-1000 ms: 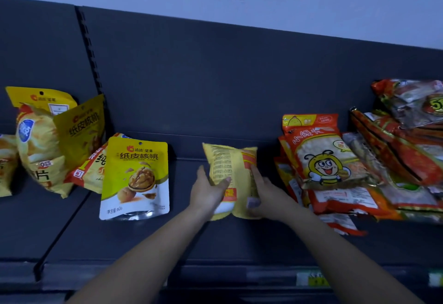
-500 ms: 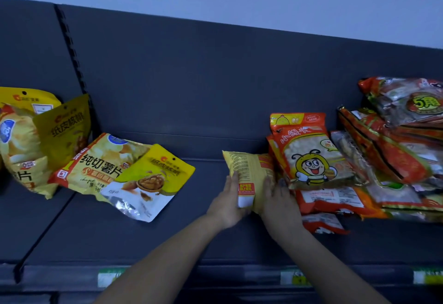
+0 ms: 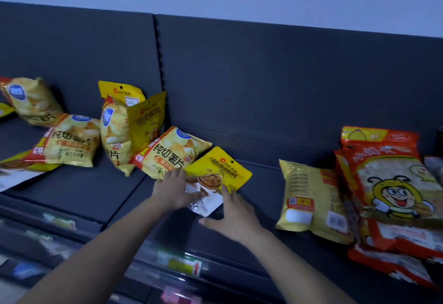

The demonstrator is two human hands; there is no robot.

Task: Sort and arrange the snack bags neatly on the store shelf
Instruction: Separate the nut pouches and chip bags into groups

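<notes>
Lying flat near the middle of the shelf point(image 3: 259, 198), the yellow walnut pouch point(image 3: 217, 172) touches a chip bag point(image 3: 170, 152), while the left hand point(image 3: 173, 192) rests on it with fingers together and the right hand point(image 3: 236, 215), fingers spread, touches its lower edge.

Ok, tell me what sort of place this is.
Most likely a shop aisle: a dark display shelf with a slotted upright, price labels along its front edge, and repeated packaged snack bags.
</notes>
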